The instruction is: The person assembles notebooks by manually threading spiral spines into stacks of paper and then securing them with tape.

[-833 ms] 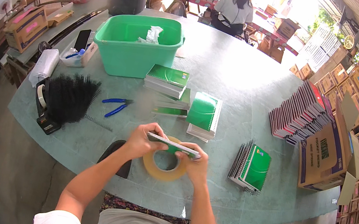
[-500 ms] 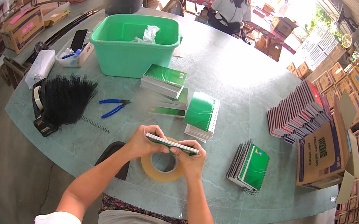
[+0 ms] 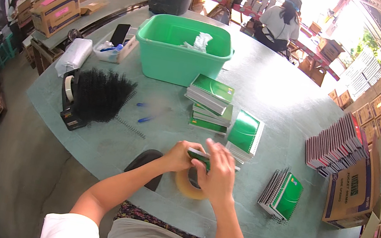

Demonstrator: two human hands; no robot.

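Note:
My left hand [image 3: 178, 156] is closed on the left end of a small green notebook [image 3: 198, 156], held nearly edge-on above the table. My right hand [image 3: 219, 175] is at its right part, thumb on the near side and fingers stretched up over it; it hides much of the notebook. Beneath the hands lies a roll of tan tape [image 3: 185, 185], partly covered. Just beyond them is a stack of green notebooks [image 3: 246, 131], beside another green stack [image 3: 213, 88]. To the right, several spiral-bound green notebooks [image 3: 283, 194] stand leaning together.
A green tub [image 3: 180, 62] with crumpled white material stands at the back. To the left are black spiral coils [image 3: 101, 94], a tape dispenser [image 3: 70, 116] and blurred blue-handled pliers [image 3: 146, 117]. A red notebook stack [image 3: 334, 145] and an open carton [image 3: 352, 189] are at right.
The view has swung left, so things appear farther right. My right hand has lifted its fingers from the notebook's end and laid them over its right part; my left hand keeps its hold.

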